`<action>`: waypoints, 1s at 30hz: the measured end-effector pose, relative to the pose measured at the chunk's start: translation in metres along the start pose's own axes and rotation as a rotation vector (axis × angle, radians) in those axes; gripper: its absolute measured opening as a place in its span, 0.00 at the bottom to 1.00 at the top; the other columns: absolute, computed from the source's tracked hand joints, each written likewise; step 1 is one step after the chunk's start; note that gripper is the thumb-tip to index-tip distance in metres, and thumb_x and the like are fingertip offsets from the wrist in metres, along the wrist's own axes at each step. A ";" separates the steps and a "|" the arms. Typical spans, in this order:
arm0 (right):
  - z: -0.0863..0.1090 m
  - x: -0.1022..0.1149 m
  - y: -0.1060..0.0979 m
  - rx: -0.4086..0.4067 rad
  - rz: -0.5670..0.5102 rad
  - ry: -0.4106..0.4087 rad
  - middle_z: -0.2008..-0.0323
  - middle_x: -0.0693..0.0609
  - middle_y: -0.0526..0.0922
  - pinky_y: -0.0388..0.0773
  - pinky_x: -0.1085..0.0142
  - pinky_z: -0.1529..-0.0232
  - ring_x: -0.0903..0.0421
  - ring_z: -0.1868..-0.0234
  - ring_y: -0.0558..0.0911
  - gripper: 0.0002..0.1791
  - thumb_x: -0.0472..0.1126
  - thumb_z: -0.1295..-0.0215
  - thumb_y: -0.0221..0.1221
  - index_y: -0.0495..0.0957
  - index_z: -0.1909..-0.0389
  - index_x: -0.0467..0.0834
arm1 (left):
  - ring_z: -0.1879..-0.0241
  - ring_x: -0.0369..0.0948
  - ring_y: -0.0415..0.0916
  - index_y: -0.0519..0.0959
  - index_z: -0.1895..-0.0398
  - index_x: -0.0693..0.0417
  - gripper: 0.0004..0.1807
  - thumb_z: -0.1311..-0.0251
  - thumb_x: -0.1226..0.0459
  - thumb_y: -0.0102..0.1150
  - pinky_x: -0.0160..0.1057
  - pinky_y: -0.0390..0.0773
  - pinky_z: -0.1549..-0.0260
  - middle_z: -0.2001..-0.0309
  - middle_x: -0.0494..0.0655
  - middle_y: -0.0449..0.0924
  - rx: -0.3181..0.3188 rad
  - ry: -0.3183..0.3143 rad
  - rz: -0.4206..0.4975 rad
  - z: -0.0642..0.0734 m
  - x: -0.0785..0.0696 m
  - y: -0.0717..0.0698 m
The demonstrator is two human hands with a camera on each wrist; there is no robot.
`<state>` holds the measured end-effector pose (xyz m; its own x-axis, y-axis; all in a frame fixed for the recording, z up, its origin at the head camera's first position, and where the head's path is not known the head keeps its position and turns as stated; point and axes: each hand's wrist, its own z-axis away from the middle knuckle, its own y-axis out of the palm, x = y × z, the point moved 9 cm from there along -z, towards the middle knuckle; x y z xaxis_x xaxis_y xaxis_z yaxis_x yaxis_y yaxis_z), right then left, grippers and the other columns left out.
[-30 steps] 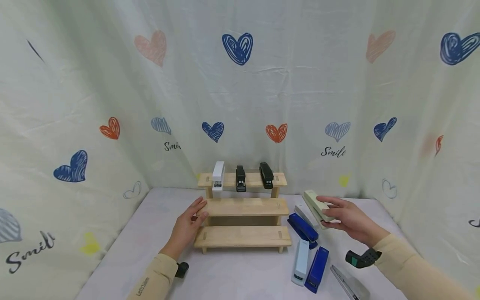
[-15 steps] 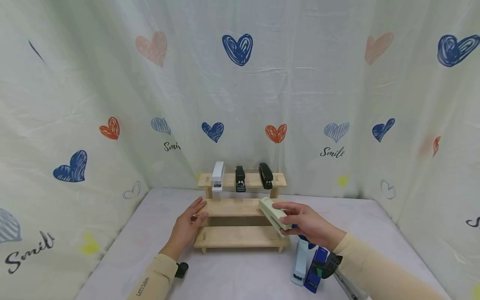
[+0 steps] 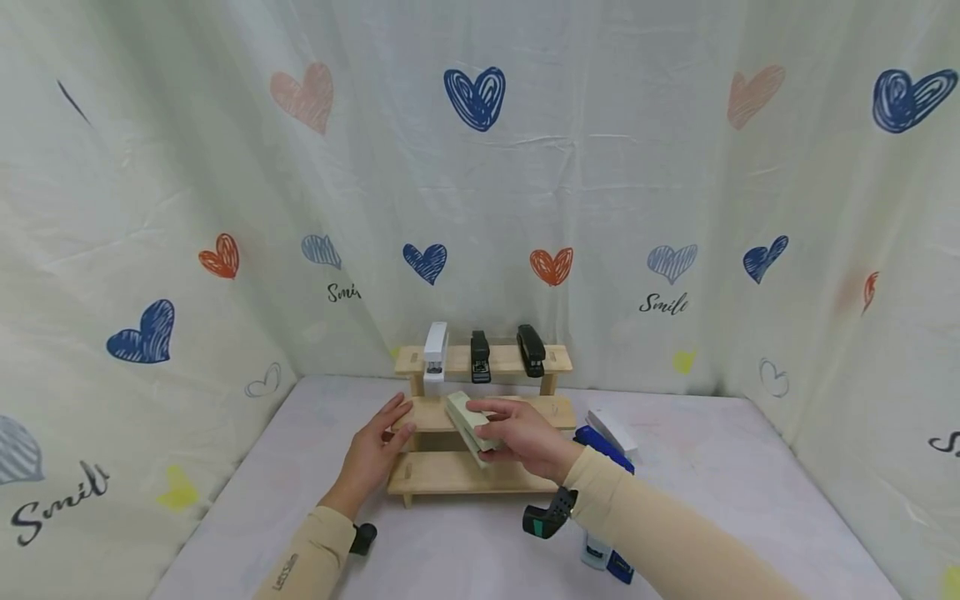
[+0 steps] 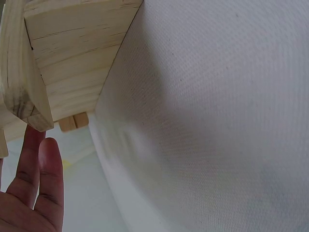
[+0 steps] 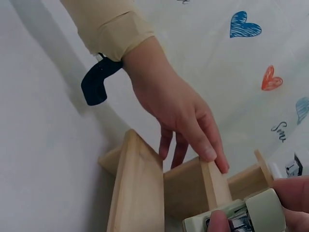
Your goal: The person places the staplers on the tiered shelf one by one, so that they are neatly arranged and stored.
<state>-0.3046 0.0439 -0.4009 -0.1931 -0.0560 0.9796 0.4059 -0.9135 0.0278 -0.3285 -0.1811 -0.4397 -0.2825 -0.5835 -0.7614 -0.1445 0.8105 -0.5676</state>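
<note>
A pale green stapler [image 3: 471, 427] is in my right hand [image 3: 525, 433], which grips it by its rear part between thumb and fingers. It is tilted, in front of the middle shelf of a three-tier wooden rack [image 3: 427, 473]; whether it touches the wood I cannot tell. My left hand [image 3: 372, 450] holds the left end of that middle shelf, its thumb at the front edge and its fingers [image 4: 50, 169] about the board's end. On the top shelf stand a white stapler [image 3: 436, 350], a small black stapler [image 3: 481, 357] and a larger black stapler [image 3: 532, 350].
Right of the rack lie a white stapler [image 3: 613, 432] and a blue stapler [image 3: 600, 444]. Nearer, a light blue stapler [image 3: 595, 552] and another blue stapler [image 3: 621, 568] are partly behind my right sleeve. A heart-patterned curtain [image 3: 600, 192] closes off the back and sides.
My right hand has carried the pale green stapler leftward, from above the staplers on the table to the front of the rack. My left hand has stayed at the shelf end.
</note>
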 end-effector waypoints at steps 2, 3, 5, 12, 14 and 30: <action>-0.007 0.000 0.007 -0.002 -0.010 0.000 0.36 0.39 0.65 0.82 0.54 0.53 0.43 0.46 0.71 0.24 0.33 0.30 0.59 0.75 0.34 0.42 | 0.43 0.45 0.75 0.75 0.32 0.53 0.27 0.30 0.53 0.59 0.44 0.76 0.50 0.27 0.44 0.63 0.003 -0.003 0.001 0.000 0.000 0.000; -0.009 0.001 0.010 -0.005 -0.017 -0.003 0.37 0.39 0.66 0.82 0.54 0.52 0.44 0.46 0.71 0.24 0.32 0.30 0.59 0.74 0.33 0.42 | 0.43 0.45 0.75 0.75 0.32 0.53 0.26 0.30 0.53 0.59 0.44 0.76 0.50 0.27 0.45 0.63 0.004 -0.003 0.000 0.000 -0.001 0.000; -0.012 0.002 0.015 -0.011 -0.035 -0.009 0.37 0.39 0.67 0.81 0.54 0.52 0.45 0.47 0.72 0.25 0.31 0.30 0.58 0.73 0.32 0.41 | 0.43 0.45 0.75 0.75 0.32 0.53 0.26 0.30 0.53 0.59 0.44 0.76 0.50 0.27 0.45 0.63 0.005 -0.002 -0.001 -0.001 -0.001 0.000; -0.016 0.009 0.031 0.016 -0.092 -0.035 0.39 0.37 0.69 0.78 0.48 0.46 0.45 0.47 0.73 0.30 0.25 0.34 0.54 0.68 0.30 0.36 | 0.43 0.46 0.75 0.74 0.32 0.53 0.27 0.30 0.52 0.58 0.45 0.76 0.50 0.26 0.44 0.63 0.010 -0.003 0.001 0.000 -0.002 0.000; -0.017 0.010 0.034 0.026 -0.096 -0.041 0.41 0.37 0.70 0.77 0.48 0.46 0.46 0.50 0.75 0.31 0.24 0.35 0.55 0.67 0.30 0.35 | 0.41 0.46 0.74 0.74 0.32 0.53 0.27 0.30 0.53 0.59 0.45 0.76 0.50 0.26 0.44 0.63 0.012 -0.007 0.001 0.000 -0.001 0.000; -0.028 0.006 0.045 -0.086 -0.091 -0.131 0.46 0.37 0.74 0.80 0.54 0.48 0.51 0.54 0.81 0.28 0.28 0.35 0.62 0.71 0.33 0.36 | 0.43 0.46 0.75 0.73 0.31 0.53 0.26 0.29 0.54 0.57 0.47 0.76 0.50 0.26 0.44 0.61 0.012 -0.012 -0.003 0.001 -0.003 0.000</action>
<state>-0.3127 -0.0091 -0.3999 -0.1054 0.0765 0.9915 0.3134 -0.9437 0.1061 -0.3267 -0.1797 -0.4377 -0.2711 -0.5868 -0.7630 -0.1342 0.8080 -0.5737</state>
